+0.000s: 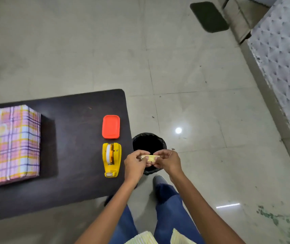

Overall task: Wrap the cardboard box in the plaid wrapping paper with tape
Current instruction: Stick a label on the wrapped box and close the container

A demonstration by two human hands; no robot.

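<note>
A box covered in pink, yellow and blue plaid paper (10, 143) stands on the left of the dark table (73, 110). A yellow tape dispenser (111, 159) lies near the table's right edge. My left hand (135, 164) and my right hand (167, 161) are off the table's right side, above a black bin (149, 141). Between them they pinch a small yellowish strip (150, 157), one end in each hand's fingertips.
A red lidded container (111, 126) sits on the table just beyond the dispenser. The bin stands on the tiled floor against the table's right edge. A quilted mattress (281, 55) runs along the right, and a dark mat (209, 16) lies far back.
</note>
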